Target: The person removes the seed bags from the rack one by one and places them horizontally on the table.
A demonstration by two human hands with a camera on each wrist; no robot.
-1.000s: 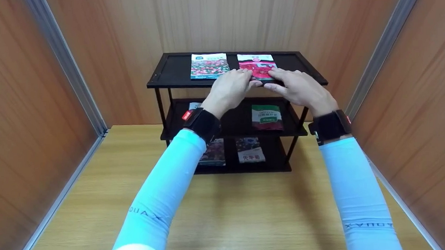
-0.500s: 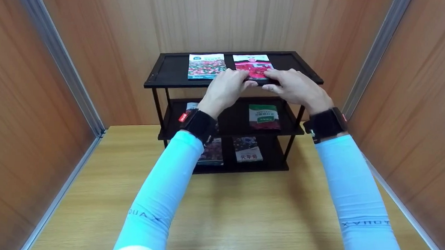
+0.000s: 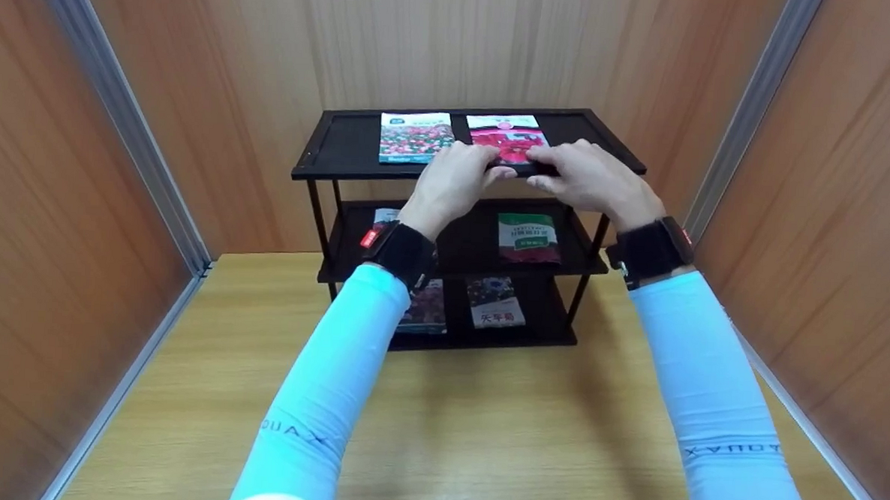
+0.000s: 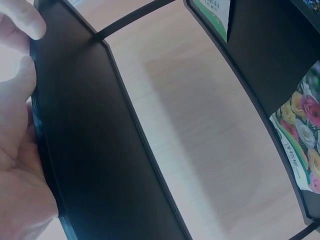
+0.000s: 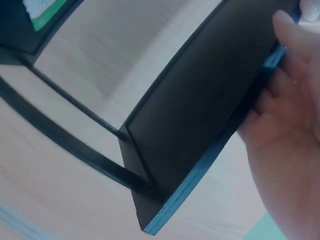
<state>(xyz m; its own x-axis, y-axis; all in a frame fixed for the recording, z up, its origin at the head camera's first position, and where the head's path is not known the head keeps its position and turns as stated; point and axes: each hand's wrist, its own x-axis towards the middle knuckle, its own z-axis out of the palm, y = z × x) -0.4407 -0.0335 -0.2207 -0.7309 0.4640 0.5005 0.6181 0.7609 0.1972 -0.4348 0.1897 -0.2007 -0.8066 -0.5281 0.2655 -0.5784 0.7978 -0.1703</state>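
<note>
A pink-and-white seed packet (image 3: 506,138) with red flowers lies on the top shelf of a black three-tier rack (image 3: 337,144). My left hand (image 3: 452,179) reaches over the front edge, its fingertips on the packet's lower left part. At the lower right corner, my right hand (image 3: 594,178) touches the packet with its fingertips. Both thumbs point inward, just in front of the shelf edge. Another seed packet (image 3: 415,137), with small pink flowers, lies to the left. In the wrist views, the underside of the top shelf (image 4: 95,130) hides most of the fingers.
The middle shelf holds a green-and-maroon packet (image 3: 528,238) and a partly hidden packet (image 3: 385,216). On the bottom shelf lie a cornflower-type packet (image 3: 496,303) and a dark floral packet (image 3: 426,309). Wooden panels (image 3: 454,47) enclose the back and sides of the wooden surface (image 3: 467,431).
The view shifts slightly. Both hands stay at the front edge of the top shelf, and their fingertips bend a little more over the pink-and-white seed packet, which keeps its place.
</note>
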